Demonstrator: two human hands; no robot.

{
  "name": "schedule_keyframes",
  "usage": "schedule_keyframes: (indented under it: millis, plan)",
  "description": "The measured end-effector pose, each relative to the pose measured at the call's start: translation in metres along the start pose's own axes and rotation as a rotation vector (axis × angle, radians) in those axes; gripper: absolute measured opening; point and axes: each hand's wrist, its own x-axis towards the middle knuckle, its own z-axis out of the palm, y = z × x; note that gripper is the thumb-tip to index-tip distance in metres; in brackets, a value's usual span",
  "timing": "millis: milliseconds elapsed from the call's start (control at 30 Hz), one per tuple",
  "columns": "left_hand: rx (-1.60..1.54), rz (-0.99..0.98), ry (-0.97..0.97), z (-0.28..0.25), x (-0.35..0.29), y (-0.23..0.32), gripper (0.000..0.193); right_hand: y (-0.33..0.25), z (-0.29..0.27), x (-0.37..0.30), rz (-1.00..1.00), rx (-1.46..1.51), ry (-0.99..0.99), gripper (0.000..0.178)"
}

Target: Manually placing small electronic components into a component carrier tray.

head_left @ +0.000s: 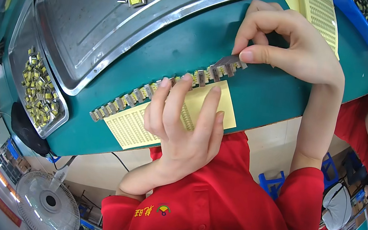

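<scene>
Right hand (290, 45) pinches a flat grey metal piece (228, 61) at the end of a yellow-and-silver block row (123, 102), near the green table's (270, 96) front edge. Left hand (185, 138) fingers are fanned; I'd brace lightly.

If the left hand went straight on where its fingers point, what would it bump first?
Probably the row of little yellow and silver parts. The left hand seems to be touching it, though depth is hard to judge. Beyond it lies the big metal tray.
</scene>
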Motion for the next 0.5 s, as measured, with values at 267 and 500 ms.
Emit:
schedule_keyframes:
  millis: [267, 500]
  plan:
    - [-0.024, 0.045, -0.130, -0.0024, 0.0024, 0.0064, 0.041, 0.0009, 0.0015, -0.0003, -0.012, -0.044, -0.008, 0.015]
    - [-0.018, 0.038, -0.145, -0.0013, 0.0038, 0.0070, 0.042, -0.0006, -0.0002, 0.0000, -0.003, -0.041, -0.014, 0.014]
